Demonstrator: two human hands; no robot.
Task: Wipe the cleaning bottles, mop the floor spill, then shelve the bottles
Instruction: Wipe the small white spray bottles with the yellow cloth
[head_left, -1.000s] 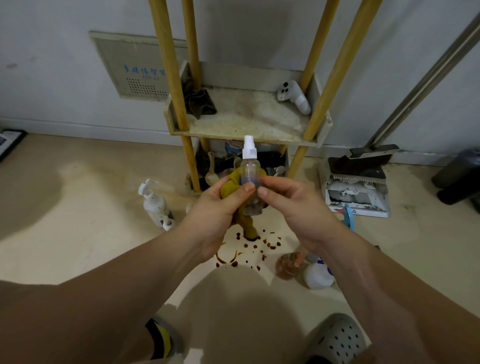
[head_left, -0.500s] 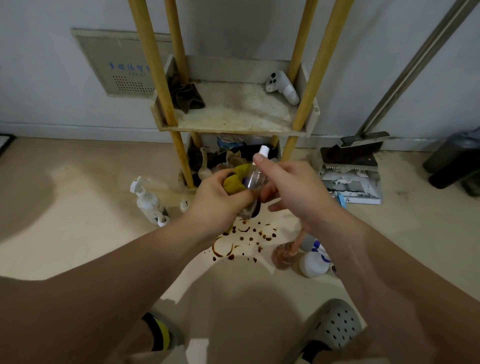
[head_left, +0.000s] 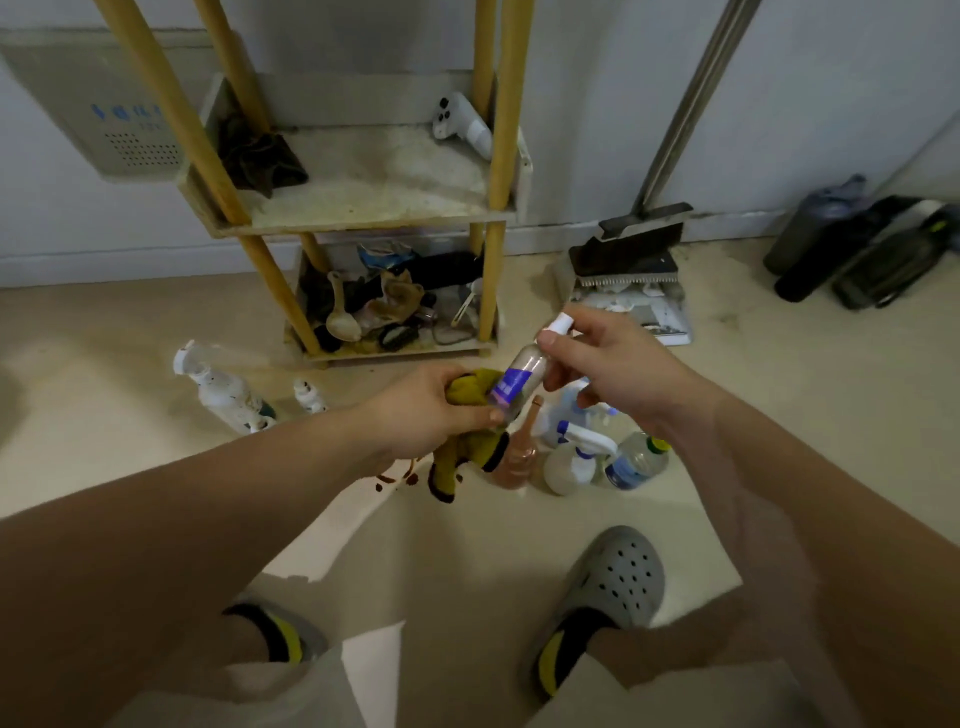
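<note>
My right hand (head_left: 608, 369) pinches a small clear spray bottle (head_left: 522, 371) with a purple label near its white cap, tilted. My left hand (head_left: 426, 410) grips a yellow-green cloth (head_left: 467, 447) wrapped around the bottle's lower end. Under the hands a dark brown spill (head_left: 395, 478) shows on the beige floor, mostly hidden by my left arm. Several bottles stand on the floor: a pink one (head_left: 519, 457), a white trigger sprayer (head_left: 571, 462) and a clear one (head_left: 636, 460) at right, a white pump bottle (head_left: 223, 389) at left.
A wooden shelf rack (head_left: 363, 208) stands against the wall, with a dark rag (head_left: 260, 161) and a white controller (head_left: 462, 127) on its middle shelf and clutter below. A broom and dustpan (head_left: 628, 260) lean at right. Dark bags (head_left: 857, 244) lie far right. My grey clogs (head_left: 608, 592) are below.
The bottle has tilted from upright to slanted and moved right and down with both hands. The view shifted right, so the spill is now mostly covered by my left arm.
</note>
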